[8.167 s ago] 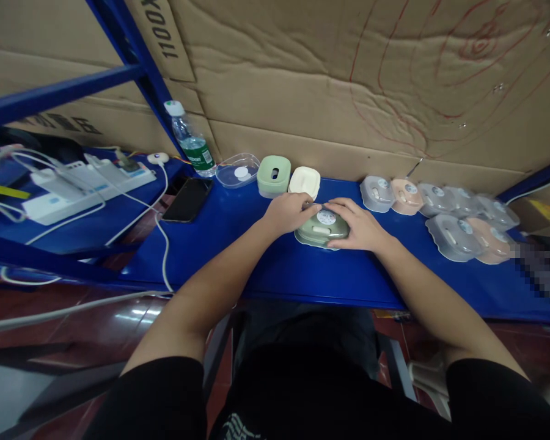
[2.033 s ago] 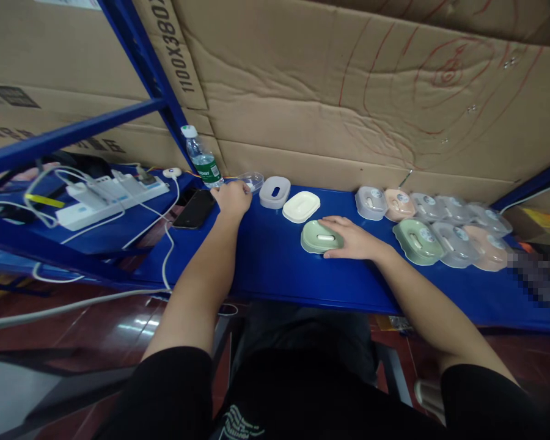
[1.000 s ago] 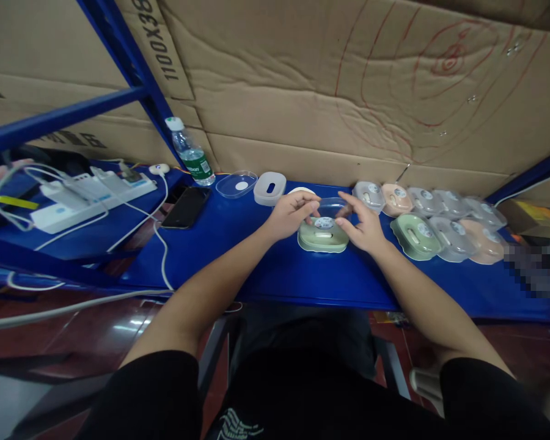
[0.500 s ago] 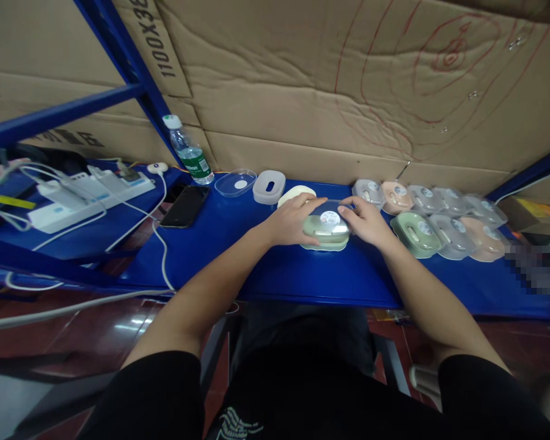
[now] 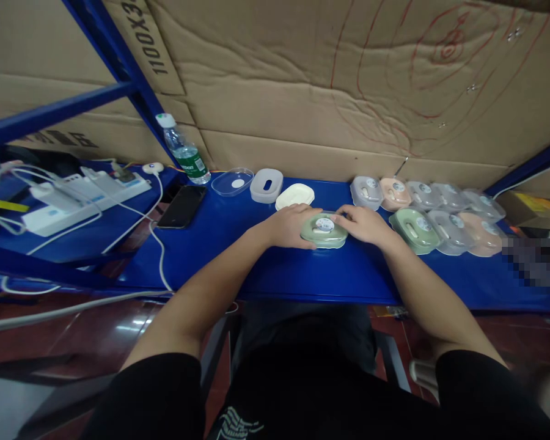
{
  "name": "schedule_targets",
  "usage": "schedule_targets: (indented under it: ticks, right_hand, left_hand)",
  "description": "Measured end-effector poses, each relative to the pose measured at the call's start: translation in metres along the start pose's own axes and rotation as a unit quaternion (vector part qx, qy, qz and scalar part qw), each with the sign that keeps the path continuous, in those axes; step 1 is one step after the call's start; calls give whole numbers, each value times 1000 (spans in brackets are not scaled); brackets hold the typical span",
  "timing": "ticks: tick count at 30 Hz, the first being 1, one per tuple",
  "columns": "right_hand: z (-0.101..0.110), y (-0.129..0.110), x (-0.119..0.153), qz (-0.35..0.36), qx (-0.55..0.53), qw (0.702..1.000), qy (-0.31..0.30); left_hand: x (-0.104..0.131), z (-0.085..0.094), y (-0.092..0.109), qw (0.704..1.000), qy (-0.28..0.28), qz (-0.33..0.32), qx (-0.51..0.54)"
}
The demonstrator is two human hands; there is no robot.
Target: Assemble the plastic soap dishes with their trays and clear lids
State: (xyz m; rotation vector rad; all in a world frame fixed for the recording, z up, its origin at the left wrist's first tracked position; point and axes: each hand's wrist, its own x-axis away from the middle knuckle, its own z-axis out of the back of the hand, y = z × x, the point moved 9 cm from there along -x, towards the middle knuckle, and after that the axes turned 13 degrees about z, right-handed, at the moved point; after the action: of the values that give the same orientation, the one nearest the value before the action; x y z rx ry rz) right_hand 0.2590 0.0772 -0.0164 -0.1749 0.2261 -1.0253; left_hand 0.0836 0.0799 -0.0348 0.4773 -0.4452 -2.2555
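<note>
In front of me on the blue shelf sits a light green plastic box (image 5: 324, 238) under a clear lid that bears a round white sticker (image 5: 324, 225). My left hand (image 5: 289, 226) grips its left side, fingers along the back and thumb at the front. My right hand (image 5: 364, 224) holds the lid's back right edge, with its fingers bent. The lid now sits down over the green box; whether it is fully seated I cannot tell. Just behind my left hand lies a cream-coloured oval piece (image 5: 295, 195).
Lidded boxes in grey, peach and green (image 5: 415, 231) stand in two rows at the right. Left of centre are a whitish slotted cover (image 5: 266, 186), a clear lid (image 5: 232, 182), a water bottle (image 5: 187, 156), a phone (image 5: 182, 206) and a power strip (image 5: 87, 198) with cables.
The clear lid has come down from a tilted position above the green box onto it. Both hands have moved down with it, and more of the cream piece shows.
</note>
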Motion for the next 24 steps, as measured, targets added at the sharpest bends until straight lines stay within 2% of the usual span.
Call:
schedule_targets:
  ticks: [8,20,22,24]
  right_hand:
    - [-1,-2,-2,43,15,999,20]
    - [-5,1,-3,30,19,999,12]
    - [-2,0,-3,37,20,999,32]
    - [7,-4,-3,57,24,995,80]
  left_hand:
    - [1,0,2,1000,-9,6,25]
    - [-1,1,1,1000,4,20,24]
    - [0,1,0,999,-4,27,21]
    - [0,1,-1,999,-9,27,21]
